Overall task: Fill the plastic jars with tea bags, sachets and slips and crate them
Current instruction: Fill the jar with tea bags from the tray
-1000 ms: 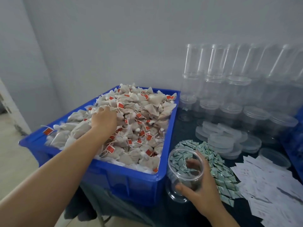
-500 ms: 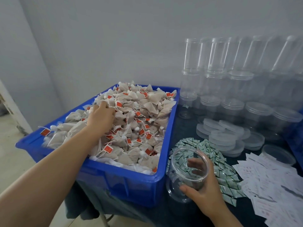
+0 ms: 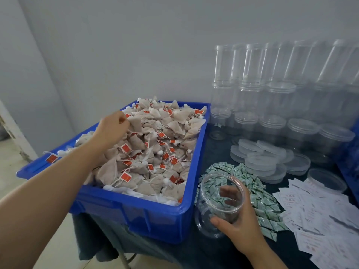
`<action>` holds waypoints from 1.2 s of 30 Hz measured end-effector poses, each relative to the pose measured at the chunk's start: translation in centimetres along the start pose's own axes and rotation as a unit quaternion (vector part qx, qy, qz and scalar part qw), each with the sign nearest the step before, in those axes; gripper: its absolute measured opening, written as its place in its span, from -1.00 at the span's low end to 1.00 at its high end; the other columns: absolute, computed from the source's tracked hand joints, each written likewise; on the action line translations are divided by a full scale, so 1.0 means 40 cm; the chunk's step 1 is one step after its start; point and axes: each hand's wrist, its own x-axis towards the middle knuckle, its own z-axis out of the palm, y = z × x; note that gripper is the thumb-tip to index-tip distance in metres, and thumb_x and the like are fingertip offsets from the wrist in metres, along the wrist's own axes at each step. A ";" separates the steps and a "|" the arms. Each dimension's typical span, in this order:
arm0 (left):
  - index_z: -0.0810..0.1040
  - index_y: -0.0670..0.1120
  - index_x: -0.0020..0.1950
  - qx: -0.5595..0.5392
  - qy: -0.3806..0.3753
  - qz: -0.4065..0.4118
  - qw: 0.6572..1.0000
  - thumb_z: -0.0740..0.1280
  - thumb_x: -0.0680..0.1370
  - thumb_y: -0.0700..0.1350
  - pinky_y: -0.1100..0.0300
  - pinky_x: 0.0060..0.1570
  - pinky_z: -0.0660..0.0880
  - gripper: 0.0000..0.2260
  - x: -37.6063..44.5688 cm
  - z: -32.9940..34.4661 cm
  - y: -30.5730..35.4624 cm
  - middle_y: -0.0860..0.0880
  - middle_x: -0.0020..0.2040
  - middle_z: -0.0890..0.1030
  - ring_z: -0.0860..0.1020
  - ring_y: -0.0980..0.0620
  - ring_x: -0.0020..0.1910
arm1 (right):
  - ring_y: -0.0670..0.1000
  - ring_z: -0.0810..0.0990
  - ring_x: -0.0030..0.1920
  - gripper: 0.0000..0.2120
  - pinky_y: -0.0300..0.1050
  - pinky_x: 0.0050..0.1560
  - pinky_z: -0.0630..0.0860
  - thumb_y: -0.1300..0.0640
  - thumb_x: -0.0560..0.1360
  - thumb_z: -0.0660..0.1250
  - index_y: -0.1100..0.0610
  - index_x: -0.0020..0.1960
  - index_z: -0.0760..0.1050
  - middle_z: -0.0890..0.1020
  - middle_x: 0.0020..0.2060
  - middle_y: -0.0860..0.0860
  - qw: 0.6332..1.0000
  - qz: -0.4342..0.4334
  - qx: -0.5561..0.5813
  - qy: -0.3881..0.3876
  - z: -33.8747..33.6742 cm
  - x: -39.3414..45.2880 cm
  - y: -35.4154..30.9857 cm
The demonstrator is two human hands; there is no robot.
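The bin (image 3: 155,220) is bright blue, and the tea bags (image 3: 155,136) heaped in it are pale beige-grey with white strings and small orange-red tags (image 3: 125,148). White paper (image 3: 124,190) lines the bin under them. The sachets (image 3: 260,200) are white with a green printed pattern. The slips (image 3: 326,220) are white with faint grey print and small red marks. The jar (image 3: 217,206) is clear and colourless, as are the stacked jars (image 3: 272,90) behind; the loose lids (image 3: 260,162) are a frosted, milky clear. The cloth (image 3: 213,255) over the table is dark teal. The wall (image 3: 136,45) is pale grey-blue, and the floor (image 3: 11,158) is light beige.
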 end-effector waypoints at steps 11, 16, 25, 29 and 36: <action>0.46 -0.13 -0.20 -0.337 -0.167 0.003 0.927 0.28 0.56 -0.26 0.29 -0.44 0.55 -0.85 -0.096 -0.153 0.275 -0.10 -0.23 0.54 0.55 0.13 -0.54 | -0.25 0.52 0.23 -0.10 -0.45 0.00 0.51 -0.14 0.08 0.58 -0.58 0.28 0.23 0.53 0.13 -0.36 1.000 0.005 0.007 -0.006 0.000 -0.002 -0.009; 0.50 -0.07 -0.14 -0.179 -0.286 0.132 0.932 0.32 0.54 -0.11 0.32 -0.38 0.57 -0.92 -0.215 -0.098 0.375 0.04 -0.26 0.68 0.66 0.12 -0.34 | -0.23 0.53 0.23 -0.11 -0.40 0.00 0.53 -0.15 0.08 0.58 -0.57 0.28 0.25 0.54 0.14 -0.35 1.000 0.002 0.007 0.000 -0.001 -0.002 -0.011; 0.50 -0.03 -0.09 -0.048 -0.323 0.248 0.912 0.30 0.54 -0.08 0.20 -0.13 0.53 -0.96 -0.310 0.063 0.447 0.08 -0.20 0.56 0.56 0.10 -0.20 | -0.17 0.60 0.17 -0.25 -0.33 0.02 0.56 -0.06 0.14 0.59 -0.51 0.20 0.36 0.60 0.12 -0.28 1.000 -0.010 0.028 -0.001 -0.001 0.003 -0.024; 0.46 -0.05 -0.14 0.062 -0.295 0.330 0.894 0.26 0.51 -0.13 0.18 -0.26 0.41 -0.96 -0.324 0.069 0.446 0.08 -0.28 0.48 0.50 0.03 -0.22 | -0.09 0.64 0.14 -0.30 -0.22 0.00 0.60 0.02 0.18 0.59 -0.36 0.22 0.41 0.62 0.13 -0.19 1.000 -0.005 0.030 -0.007 -0.001 0.006 -0.031; 0.54 0.01 0.12 0.091 -0.259 0.343 0.898 0.29 0.55 0.03 0.20 -0.07 0.50 -0.81 -0.285 0.036 0.428 0.09 -0.05 0.63 0.53 0.14 -0.13 | -0.19 0.55 0.22 -0.08 -0.18 0.12 0.54 -0.14 0.12 0.59 -0.49 0.35 0.21 0.52 0.16 -0.35 1.000 0.012 -0.008 -0.013 -0.003 0.001 -0.013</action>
